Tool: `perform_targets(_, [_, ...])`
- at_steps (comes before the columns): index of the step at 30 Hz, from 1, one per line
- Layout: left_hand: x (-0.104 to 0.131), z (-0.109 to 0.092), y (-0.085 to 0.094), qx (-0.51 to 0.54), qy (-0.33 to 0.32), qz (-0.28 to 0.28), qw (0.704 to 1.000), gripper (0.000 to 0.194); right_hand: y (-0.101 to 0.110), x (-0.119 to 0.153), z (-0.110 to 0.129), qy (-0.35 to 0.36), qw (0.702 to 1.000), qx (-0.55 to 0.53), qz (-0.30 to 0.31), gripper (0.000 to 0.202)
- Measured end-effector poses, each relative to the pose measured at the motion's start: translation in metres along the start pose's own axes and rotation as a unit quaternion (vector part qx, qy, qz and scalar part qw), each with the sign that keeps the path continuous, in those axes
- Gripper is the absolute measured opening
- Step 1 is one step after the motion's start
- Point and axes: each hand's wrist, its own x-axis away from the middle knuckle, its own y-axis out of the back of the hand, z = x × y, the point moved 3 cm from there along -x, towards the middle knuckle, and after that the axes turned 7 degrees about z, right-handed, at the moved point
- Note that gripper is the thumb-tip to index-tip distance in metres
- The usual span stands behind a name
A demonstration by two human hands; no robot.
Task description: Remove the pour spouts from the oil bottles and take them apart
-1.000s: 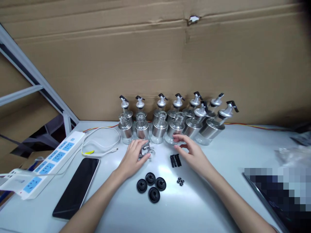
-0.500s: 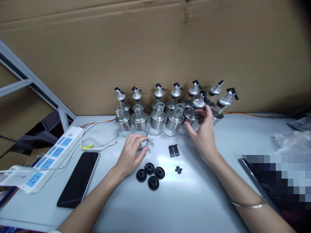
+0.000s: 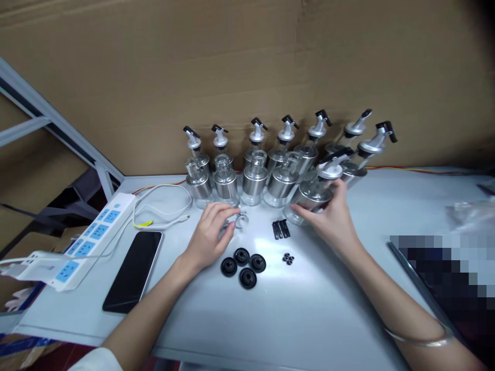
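Observation:
My right hand (image 3: 334, 211) is wrapped around a glass oil bottle (image 3: 307, 198) with a steel band, gripping its body. This bottle tilts to the right and carries a silver pourer cap with a black lever (image 3: 332, 164). My left hand (image 3: 212, 229) hovers low at the silver pourer parts (image 3: 243, 221), fingers curled and thumb apart from them; it partly hides these parts. Close to it lie several round black stoppers (image 3: 248, 278). Right of the silver parts are black levers (image 3: 281, 229) in a row and a cluster of small black rings (image 3: 288, 258).
Uncapped glass bottles (image 3: 254, 180) form a front row, with capped bottles (image 3: 286, 135) behind them against the cardboard. A power strip (image 3: 93, 239), a white cable (image 3: 164, 186) and a phone (image 3: 133, 270) lie at left. Clear plastic (image 3: 472, 219) and a dark, pixelated device (image 3: 421, 288) are at right.
My right hand has closed around the bottle's body and tipped it, and its black lever now points up to the right. My left hand stays by the silver parts. The view has shifted slightly.

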Motion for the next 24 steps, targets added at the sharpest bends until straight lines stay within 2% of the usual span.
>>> perform_targets(2, [0.000,0.000,0.000,-0.002,-0.005,-0.001,1.000,0.023,-0.003,-0.001,-0.005,-0.032,0.999,-0.007,0.028,0.058])
perform_targets(4, [0.000,0.000,0.002,0.003,-0.005,-0.017,1.000,0.025,-0.001,0.000,-0.002,-0.019,0.999,0.016,0.024,0.044])
perform_targets(6, [0.001,-0.002,0.005,0.032,0.007,-0.042,0.999,0.028,0.006,0.002,0.010,0.061,0.995,0.075,-0.001,0.038])
perform_targets(8, [0.001,-0.005,0.007,0.106,0.036,-0.056,0.992,0.033,0.015,0.006,0.026,0.176,0.973,0.149,-0.018,0.034])
perform_targets(10, [0.000,-0.011,0.006,0.217,0.074,-0.033,0.973,0.046,0.022,0.010,0.037,0.229,0.955,0.186,-0.019,0.033])
perform_targets(12, [-0.001,-0.019,0.003,0.314,0.110,0.023,0.943,0.061,0.025,0.015,0.044,0.268,0.938,0.220,-0.023,0.033])
perform_targets(14, [-0.001,-0.029,-0.001,0.359,0.145,0.083,0.918,0.066,0.025,0.018,0.048,0.300,0.923,0.240,-0.027,0.029])
perform_targets(17, [0.001,-0.041,-0.007,0.355,0.193,0.139,0.904,0.066,0.020,0.021,0.050,0.309,0.916,0.255,-0.016,0.023])
perform_targets(21, [0.004,-0.048,-0.009,0.333,0.225,0.110,0.909,0.063,0.015,0.024,0.053,0.306,0.910,0.280,-0.011,0.024])
perform_targets(24, [0.004,-0.051,-0.008,0.325,0.217,0.100,0.915,0.060,0.016,0.029,0.057,0.349,0.898,0.265,-0.042,0.029])
